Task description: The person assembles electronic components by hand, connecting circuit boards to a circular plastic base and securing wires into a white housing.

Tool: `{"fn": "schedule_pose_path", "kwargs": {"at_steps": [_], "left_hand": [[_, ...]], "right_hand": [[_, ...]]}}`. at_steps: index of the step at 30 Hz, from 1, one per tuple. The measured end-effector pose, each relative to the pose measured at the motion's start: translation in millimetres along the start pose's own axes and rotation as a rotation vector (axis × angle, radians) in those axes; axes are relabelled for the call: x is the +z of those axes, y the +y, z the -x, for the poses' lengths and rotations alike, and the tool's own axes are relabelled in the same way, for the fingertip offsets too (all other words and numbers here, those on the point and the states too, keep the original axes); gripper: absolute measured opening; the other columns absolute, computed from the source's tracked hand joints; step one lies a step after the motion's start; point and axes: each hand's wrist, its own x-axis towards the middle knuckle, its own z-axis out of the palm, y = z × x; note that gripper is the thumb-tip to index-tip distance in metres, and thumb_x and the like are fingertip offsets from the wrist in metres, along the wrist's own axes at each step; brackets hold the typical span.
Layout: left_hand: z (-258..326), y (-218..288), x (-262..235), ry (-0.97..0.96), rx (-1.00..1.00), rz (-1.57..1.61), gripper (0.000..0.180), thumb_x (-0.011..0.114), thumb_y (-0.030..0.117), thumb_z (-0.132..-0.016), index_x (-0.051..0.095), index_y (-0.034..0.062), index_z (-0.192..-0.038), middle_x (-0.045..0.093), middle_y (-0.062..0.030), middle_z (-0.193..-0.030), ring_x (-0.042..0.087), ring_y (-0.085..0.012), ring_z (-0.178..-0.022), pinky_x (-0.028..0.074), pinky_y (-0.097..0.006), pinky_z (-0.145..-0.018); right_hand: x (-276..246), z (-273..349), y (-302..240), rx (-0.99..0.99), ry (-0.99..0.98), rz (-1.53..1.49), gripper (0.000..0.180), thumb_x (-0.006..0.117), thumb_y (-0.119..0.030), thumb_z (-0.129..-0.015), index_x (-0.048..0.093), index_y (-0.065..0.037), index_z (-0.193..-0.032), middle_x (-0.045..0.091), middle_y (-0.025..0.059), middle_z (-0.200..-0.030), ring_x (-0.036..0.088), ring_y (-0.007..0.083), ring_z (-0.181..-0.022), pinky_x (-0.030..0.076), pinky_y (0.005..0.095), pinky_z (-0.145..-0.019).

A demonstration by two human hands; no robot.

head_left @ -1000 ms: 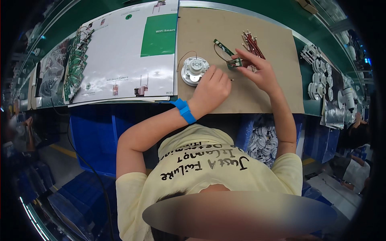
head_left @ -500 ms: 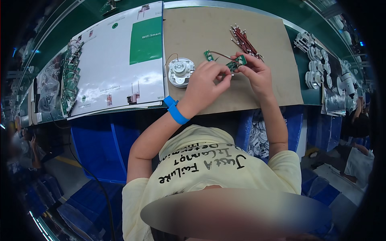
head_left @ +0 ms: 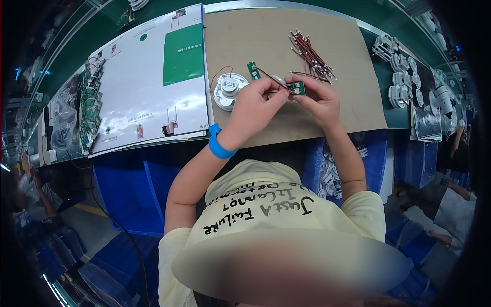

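My right hand [head_left: 321,100] grips a small green circuit board [head_left: 298,87] by its edge between thumb and fingers. Against that board's near-left side, my left hand [head_left: 260,108] is closed in a pinch on a thin dark red cable [head_left: 271,75]; the exact tip of the pinch is partly hidden. The cable runs up to a second, narrow green board [head_left: 252,70], which sticks out beyond my left fingers. Just left of my left hand sits a round white housing [head_left: 228,88] with a motor-like disc and a thin wire.
A pile of red-and-black cables [head_left: 312,55] lies on the brown cardboard [head_left: 245,30]. Printed sheets [head_left: 135,77] cover the left, with several green boards [head_left: 91,102] at their edge. White plastic parts [head_left: 401,77] stand right. Blue bins [head_left: 120,189] sit below the table edge.
Both hands have shifted slightly, and the held board has turned and moved left and a little down. The narrow board has swung left. My left fingers now pinch closer against the held board.
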Motion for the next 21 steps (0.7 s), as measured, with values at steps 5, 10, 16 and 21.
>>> {"fn": "schedule_pose_path", "kwargs": {"at_steps": [5, 10, 16, 21], "left_hand": [[-1, 2, -3, -0.017, -0.062, -0.141, 0.017, 0.06, 0.014, -0.087, 0.062, -0.002, -0.091, 0.058, 0.0011, -0.076, 0.048, -0.0035, -0.068, 0.038, -0.019, -0.06], [-4, 7, -13, -0.088, -0.074, -0.276, 0.017, 0.059, 0.013, -0.085, 0.062, -0.0026, -0.091, 0.058, 0.0011, -0.075, 0.047, -0.0033, -0.067, 0.039, -0.019, -0.06], [-6, 6, -16, -0.1, -0.08, -0.261, 0.017, 0.059, 0.013, -0.084, 0.061, -0.0018, -0.093, 0.059, -0.001, -0.077, 0.05, -0.0062, -0.07, 0.041, -0.022, -0.062], [5, 15, -7, 0.172, 0.598, -1.025, 0.021, 0.063, 0.01, -0.079, 0.062, 0.0025, -0.098, 0.06, -0.0044, -0.083, 0.056, -0.0187, -0.081, 0.044, -0.031, -0.07]], "right_hand": [[1, -3, -1, -0.096, 0.044, 0.186, 0.035, 0.064, 0.005, -0.077, 0.06, 0.004, -0.112, 0.063, 0.0132, -0.11, 0.062, 0.0188, -0.098, 0.053, 0.0304, -0.082], [-3, -9, -4, -0.359, -0.005, 0.632, 0.033, 0.068, 0.003, -0.072, 0.066, 0.0, -0.105, 0.068, 0.01, -0.102, 0.066, 0.0182, -0.09, 0.054, 0.0279, -0.075], [-2, -11, 4, -0.256, -0.017, 0.472, 0.032, 0.069, 0.004, -0.072, 0.066, 0.0, -0.104, 0.068, 0.0113, -0.101, 0.067, 0.0168, -0.087, 0.055, 0.0247, -0.071], [3, -7, 3, -0.207, 0.103, 0.465, 0.034, 0.068, 0.004, -0.073, 0.064, 0.0, -0.106, 0.066, 0.0116, -0.104, 0.066, 0.016, -0.084, 0.055, 0.0253, -0.07]]}}
